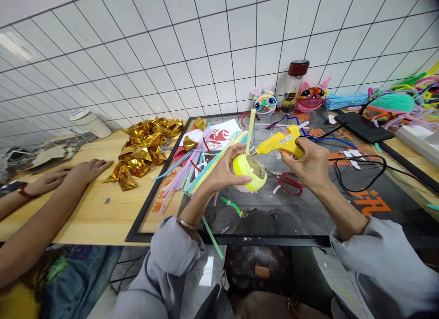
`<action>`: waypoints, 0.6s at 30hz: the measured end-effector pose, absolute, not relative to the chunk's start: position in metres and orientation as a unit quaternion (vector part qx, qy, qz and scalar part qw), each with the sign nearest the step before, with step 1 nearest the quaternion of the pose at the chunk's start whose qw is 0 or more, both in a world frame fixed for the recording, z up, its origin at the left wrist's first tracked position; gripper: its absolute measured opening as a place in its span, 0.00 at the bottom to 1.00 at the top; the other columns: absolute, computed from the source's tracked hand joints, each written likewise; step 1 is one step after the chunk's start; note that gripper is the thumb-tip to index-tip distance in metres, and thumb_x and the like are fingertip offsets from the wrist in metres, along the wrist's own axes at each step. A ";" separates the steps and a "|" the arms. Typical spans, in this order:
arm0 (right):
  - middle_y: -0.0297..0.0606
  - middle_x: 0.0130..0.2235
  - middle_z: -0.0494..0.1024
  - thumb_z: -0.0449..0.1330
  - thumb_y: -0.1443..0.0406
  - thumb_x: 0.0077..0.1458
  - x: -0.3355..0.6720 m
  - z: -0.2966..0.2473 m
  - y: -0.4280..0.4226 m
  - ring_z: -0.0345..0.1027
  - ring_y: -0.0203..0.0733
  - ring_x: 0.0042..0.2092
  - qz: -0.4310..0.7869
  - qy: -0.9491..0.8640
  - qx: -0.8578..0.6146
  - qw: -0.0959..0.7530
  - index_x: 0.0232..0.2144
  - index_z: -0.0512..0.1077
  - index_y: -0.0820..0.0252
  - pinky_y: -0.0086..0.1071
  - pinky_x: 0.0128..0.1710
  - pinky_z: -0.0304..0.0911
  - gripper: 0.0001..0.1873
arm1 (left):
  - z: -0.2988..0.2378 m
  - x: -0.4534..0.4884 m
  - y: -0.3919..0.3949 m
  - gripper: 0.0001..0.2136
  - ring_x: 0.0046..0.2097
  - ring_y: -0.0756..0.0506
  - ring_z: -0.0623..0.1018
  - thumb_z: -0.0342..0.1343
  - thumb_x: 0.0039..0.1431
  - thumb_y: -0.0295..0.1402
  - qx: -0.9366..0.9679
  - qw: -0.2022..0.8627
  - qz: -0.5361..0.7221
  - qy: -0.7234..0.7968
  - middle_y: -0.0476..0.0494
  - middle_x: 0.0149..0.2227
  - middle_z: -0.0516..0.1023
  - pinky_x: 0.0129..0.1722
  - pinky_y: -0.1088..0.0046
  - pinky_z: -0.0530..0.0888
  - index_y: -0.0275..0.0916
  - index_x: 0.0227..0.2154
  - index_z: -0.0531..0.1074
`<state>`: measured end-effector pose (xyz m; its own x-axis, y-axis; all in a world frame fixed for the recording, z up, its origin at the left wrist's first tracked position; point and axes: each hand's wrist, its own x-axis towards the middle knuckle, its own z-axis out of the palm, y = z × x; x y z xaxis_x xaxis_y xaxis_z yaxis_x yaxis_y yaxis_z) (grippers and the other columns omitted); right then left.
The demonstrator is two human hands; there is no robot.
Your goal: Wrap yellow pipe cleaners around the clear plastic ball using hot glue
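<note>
I've got the left hand wrapped around a clear ball, fingers curled and pressed on its near side, held just above the dark mat at centre frame. A yellow pipe cleaner coils round the ball's rim, its free end standing up toward twelve o'clock. Right hand is clenched on the yellow glue gun, which comes in from three o'clock with its nozzle right at the coil; I can't quite tell whether the tip touches.

To do this well, I'd say keep the nozzle low against the seam where fuzz meets plastic, squeeze sparingly, and keep the left thumb clear of hot glue while turning the ball slowly.

Red scissors lie on the mat just below the gun, at five o'clock of the ball. A sheaf of coloured straws fans out at nine o'clock, crumpled gold foil beyond. Another person's hand rests flat on the wooden table, far left.
</note>
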<state>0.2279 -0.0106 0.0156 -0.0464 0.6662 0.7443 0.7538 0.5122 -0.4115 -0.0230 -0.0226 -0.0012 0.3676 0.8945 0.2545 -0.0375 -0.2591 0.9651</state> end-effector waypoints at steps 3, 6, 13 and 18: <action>0.29 0.20 0.61 0.60 0.60 0.46 0.228 0.014 -0.009 0.52 0.36 0.22 -0.047 -0.713 -0.503 0.487 0.22 0.53 0.52 0.33 0.24 0.47 0.16 | -0.001 -0.022 -0.023 0.47 0.64 0.33 0.67 0.77 0.33 0.40 0.648 0.514 0.455 0.331 0.34 0.59 0.68 0.64 0.55 0.66 0.40 0.57 0.60; 0.30 0.20 0.63 0.60 0.60 0.47 0.227 0.013 -0.010 0.54 0.37 0.23 -0.042 -0.712 -0.504 0.487 0.22 0.54 0.52 0.33 0.25 0.48 0.15 | 0.001 -0.022 -0.024 0.47 0.64 0.33 0.68 0.77 0.33 0.41 0.646 0.516 0.455 0.332 0.35 0.58 0.69 0.64 0.55 0.66 0.41 0.57 0.61; 0.32 0.21 0.65 0.59 0.59 0.47 0.224 0.011 -0.010 0.55 0.37 0.24 -0.039 -0.708 -0.510 0.488 0.22 0.54 0.53 0.34 0.26 0.48 0.15 | 0.002 -0.021 -0.024 0.47 0.66 0.32 0.65 0.77 0.32 0.41 0.647 0.512 0.453 0.338 0.34 0.60 0.67 0.66 0.53 0.64 0.41 0.57 0.60; 0.30 0.21 0.62 0.59 0.59 0.47 0.223 0.014 -0.012 0.52 0.36 0.23 -0.022 -0.714 -0.505 0.484 0.21 0.53 0.53 0.33 0.25 0.47 0.15 | 0.001 -0.022 -0.024 0.48 0.67 0.32 0.65 0.77 0.32 0.42 0.645 0.516 0.451 0.336 0.33 0.62 0.67 0.67 0.52 0.64 0.41 0.58 0.61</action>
<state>0.2233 -0.0124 0.0136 -0.0199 0.6998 0.7141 0.7431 0.4882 -0.4577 -0.0221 -0.0244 0.0011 0.3663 0.9003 0.2350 -0.0320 -0.2402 0.9702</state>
